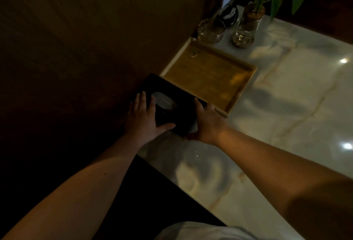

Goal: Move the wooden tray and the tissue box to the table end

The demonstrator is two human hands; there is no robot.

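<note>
We see the left hand [145,115] spread flat atop the black tissue box [177,113] and the right hand [207,123] straight-fingered against its right side, likely bracketing it square, tight against the wooden tray [210,75] along the worktop's [286,106] left wall [76,48].

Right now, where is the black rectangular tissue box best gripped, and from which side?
Probably its left and right side walls, one hand each, coming from the near edge. The black rectangular tissue box is low and wide; the rectangular wooden tray blocks its far side, and its oval top opening should stay clear.
</note>
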